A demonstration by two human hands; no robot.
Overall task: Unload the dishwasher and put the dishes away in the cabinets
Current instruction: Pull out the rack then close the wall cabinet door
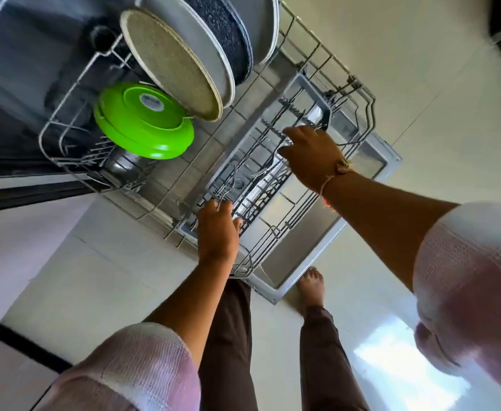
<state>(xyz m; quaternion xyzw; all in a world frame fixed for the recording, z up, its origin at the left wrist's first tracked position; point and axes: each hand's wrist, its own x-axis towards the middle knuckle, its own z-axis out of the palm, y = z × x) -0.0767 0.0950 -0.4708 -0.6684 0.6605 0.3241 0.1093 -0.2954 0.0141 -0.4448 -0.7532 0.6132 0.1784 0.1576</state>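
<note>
A grey cutlery tray [308, 84] with several forks [261, 171] lies over the pulled-out wire rack [362, 114]. My left hand [216, 232] grips the tray's near left corner, fingers curled over its edge beside a fork. My right hand [311, 152] holds the tray further along, fingers curled down among the rails and cutlery. Beyond them the rack carries a bright green plate [142, 120], a beige speckled plate [169, 66], a grey plate [204, 54], a dark speckled pan [225, 34] and a steel bowl [124, 164].
The open dishwasher door [382, 161] lies flat under the rack, just above the pale tiled floor [421, 69]. My bare foot [311, 287] stands at the door's near edge. The dark dishwasher interior [21, 69] is at the upper left.
</note>
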